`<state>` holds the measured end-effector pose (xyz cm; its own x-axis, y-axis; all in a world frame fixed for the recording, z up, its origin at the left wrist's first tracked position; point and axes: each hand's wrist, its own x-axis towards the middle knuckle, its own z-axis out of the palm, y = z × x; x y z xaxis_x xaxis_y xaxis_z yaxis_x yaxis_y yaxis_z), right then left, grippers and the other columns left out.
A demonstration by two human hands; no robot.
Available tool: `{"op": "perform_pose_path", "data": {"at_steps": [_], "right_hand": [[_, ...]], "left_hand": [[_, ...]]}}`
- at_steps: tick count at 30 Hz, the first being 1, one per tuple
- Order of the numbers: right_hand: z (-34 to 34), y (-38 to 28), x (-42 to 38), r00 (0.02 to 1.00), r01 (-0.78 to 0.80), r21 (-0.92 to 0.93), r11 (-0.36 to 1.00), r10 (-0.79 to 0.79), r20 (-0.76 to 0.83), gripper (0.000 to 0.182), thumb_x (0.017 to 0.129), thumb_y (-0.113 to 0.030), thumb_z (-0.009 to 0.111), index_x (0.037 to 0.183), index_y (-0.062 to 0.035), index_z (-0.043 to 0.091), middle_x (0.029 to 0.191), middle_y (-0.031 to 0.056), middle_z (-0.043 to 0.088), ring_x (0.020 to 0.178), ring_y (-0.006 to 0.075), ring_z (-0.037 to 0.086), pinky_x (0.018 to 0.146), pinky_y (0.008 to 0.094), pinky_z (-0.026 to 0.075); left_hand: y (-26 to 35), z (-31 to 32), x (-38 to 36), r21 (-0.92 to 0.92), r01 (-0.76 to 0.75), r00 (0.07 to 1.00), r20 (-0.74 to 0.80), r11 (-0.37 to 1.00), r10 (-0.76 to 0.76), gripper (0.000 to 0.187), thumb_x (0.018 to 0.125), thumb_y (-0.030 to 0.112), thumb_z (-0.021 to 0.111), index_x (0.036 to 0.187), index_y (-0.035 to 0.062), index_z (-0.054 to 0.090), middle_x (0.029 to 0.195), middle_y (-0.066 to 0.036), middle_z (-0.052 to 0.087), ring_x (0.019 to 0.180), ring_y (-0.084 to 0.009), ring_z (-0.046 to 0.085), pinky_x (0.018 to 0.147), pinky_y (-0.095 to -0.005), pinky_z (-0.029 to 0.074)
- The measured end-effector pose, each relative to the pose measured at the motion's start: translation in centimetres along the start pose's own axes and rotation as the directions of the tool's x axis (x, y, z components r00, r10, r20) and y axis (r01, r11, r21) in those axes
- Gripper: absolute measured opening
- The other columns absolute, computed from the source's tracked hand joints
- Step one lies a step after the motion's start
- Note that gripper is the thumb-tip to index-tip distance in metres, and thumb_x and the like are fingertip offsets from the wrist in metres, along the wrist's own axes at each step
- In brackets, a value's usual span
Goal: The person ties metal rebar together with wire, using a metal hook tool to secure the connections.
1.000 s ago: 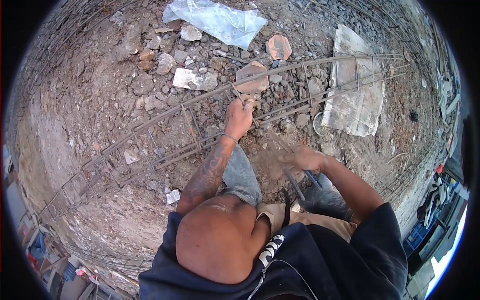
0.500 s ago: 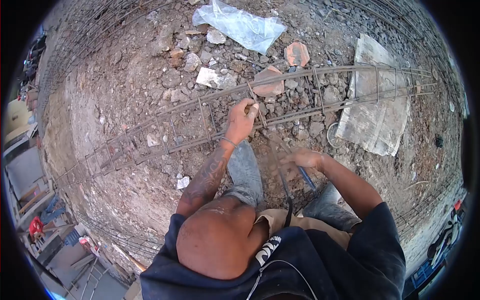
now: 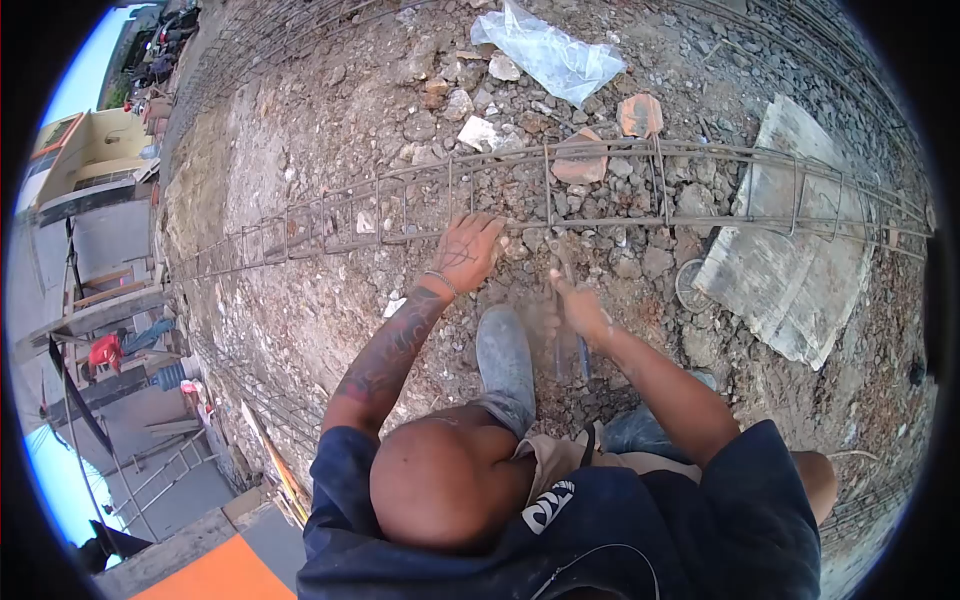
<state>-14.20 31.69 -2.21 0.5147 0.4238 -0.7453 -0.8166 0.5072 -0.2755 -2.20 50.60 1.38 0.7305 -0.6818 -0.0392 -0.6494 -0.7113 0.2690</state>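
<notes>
A long rebar cage [image 3: 390,238], made of thin bars joined by square stirrups, runs across the ground in front of me. My left hand [image 3: 468,252] is on its near bar, with the fingers curled over the metal. To the right, my right hand [image 3: 580,304] is closed around a pair of pincers [image 3: 583,357] with blue on a handle. The pincers' head reaches up to the near bar beside a stirrup [image 3: 548,190]. Motion blurs the tool, and I cannot see whether its jaws grip any wire.
Rubble and broken tile pieces [image 3: 580,158] lie under and behind the cage. A clear plastic sheet [image 3: 550,55] is at the back, and a worn grey board [image 3: 790,240] sits under the cage's right part. A boot [image 3: 505,350] stands close below. Another person in red [image 3: 105,352] is far left.
My left hand has left the stirrup and moved left onto the near bar. My right hand has brought the pincers upright against the cage. The view has shifted and tilted.
</notes>
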Motion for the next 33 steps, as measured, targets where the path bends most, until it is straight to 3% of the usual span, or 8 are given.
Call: {"op": "perform_pose_path", "data": {"at_steps": [4,6,9,12,24,27,30,33], "right_hand": [[2.9,-1.2,-0.9,0.944,0.051,-0.402,0.914,-0.176,-0.280,0.041,0.098,-0.039,0.047,0.079,-0.0020,0.050,0.061,0.0087,0.052,0.050,0.0207,0.053,0.046,0.0370,0.045],[1.2,3.3,3.4,0.822,-0.010,-0.870,0.492,-0.492,-0.288,0.041,0.097,-0.034,0.046,0.093,0.0048,0.059,0.075,0.0271,0.064,0.068,0.0421,0.062,0.062,0.0504,0.050],[0.7,4.3,3.6,0.744,0.151,-0.765,0.626,-0.581,-0.328,0.040,0.096,-0.031,0.045,0.110,0.0037,0.058,0.086,0.0324,0.062,0.079,0.0514,0.059,0.074,0.0553,0.048],[-2.0,-0.5,0.1,0.841,-0.296,-0.951,0.088,-0.448,-0.303,0.034,0.094,-0.029,0.046,0.110,0.0008,0.053,0.083,0.0303,0.063,0.080,0.0458,0.063,0.075,0.0516,0.052],[-0.4,-12.0,-1.4,0.958,-0.288,-0.525,-0.801,-0.242,-0.156,0.028,0.097,-0.017,0.035,0.105,0.0007,0.054,0.077,0.0155,0.065,0.063,0.0283,0.067,0.053,0.0399,0.057],[1.0,-9.8,-1.9,0.921,-0.389,-0.688,-0.612,-0.243,-0.305,0.033,0.100,-0.024,0.035,0.105,0.0016,0.054,0.067,0.0110,0.059,0.054,0.0223,0.060,0.048,0.0380,0.055],[4.9,-2.8,-2.0,0.820,-0.439,-0.713,0.547,-0.081,-0.567,0.033,0.101,-0.034,0.038,0.088,-0.0054,0.050,0.061,-0.0012,0.044,0.043,0.0082,0.037,0.036,0.0249,0.039],[4.7,-1.2,-1.3,0.898,-0.232,-0.478,0.847,-0.001,-0.439,0.030,0.101,-0.033,0.038,0.087,-0.0074,0.048,0.061,-0.0027,0.042,0.043,0.0091,0.037,0.037,0.0252,0.038]], "left_hand": [[-3.1,2.1,1.0,-0.096,0.017,0.986,0.168,0.995,0.000,0.026,0.088,0.015,0.055,0.113,0.0087,0.059,0.094,-0.016,0.064,0.092,-0.0356,0.059,0.085,-0.0451,0.044],[-3.3,2.4,0.1,-0.164,0.007,0.988,0.155,0.986,0.018,0.024,0.087,0.015,0.055,0.110,0.0090,0.059,0.089,-0.015,0.065,0.085,-0.0347,0.061,0.081,-0.0451,0.046],[-3.5,2.9,0.2,-0.200,0.022,0.991,0.134,0.980,0.006,0.021,0.088,0.017,0.055,0.107,0.0105,0.060,0.086,-0.014,0.065,0.079,-0.0343,0.061,0.074,-0.0459,0.048],[-4.0,4.2,-0.9,-0.196,0.020,0.991,0.134,0.980,0.007,0.019,0.087,0.018,0.055,0.103,0.0089,0.061,0.084,-0.013,0.065,0.077,-0.0337,0.061,0.070,-0.0448,0.048],[-4.8,6.2,-1.2,-0.215,-0.052,0.993,-0.115,0.975,0.028,0.011,0.087,0.020,0.057,0.085,0.0093,0.057,0.076,-0.009,0.063,0.073,-0.0275,0.061,0.064,-0.0397,0.044],[-5.1,6.4,-1.3,-0.236,-0.101,0.979,-0.196,0.966,0.055,0.011,0.087,0.020,0.057,0.084,0.0093,0.055,0.076,-0.008,0.063,0.072,-0.0268,0.061,0.064,-0.0398,0.044],[-5.2,6.4,-1.1,-0.178,-0.084,0.985,-0.167,0.980,0.055,0.010,0.086,0.019,0.057,0.084,0.0091,0.055,0.075,-0.008,0.063,0.073,-0.0262,0.061,0.064,-0.0395,0.044],[-5.1,6.2,-1.1,-0.148,-0.107,0.980,-0.186,0.983,0.079,0.008,0.085,0.017,0.056,0.084,0.0088,0.055,0.074,-0.008,0.062,0.072,-0.0259,0.061,0.064,-0.0392,0.045]]}}
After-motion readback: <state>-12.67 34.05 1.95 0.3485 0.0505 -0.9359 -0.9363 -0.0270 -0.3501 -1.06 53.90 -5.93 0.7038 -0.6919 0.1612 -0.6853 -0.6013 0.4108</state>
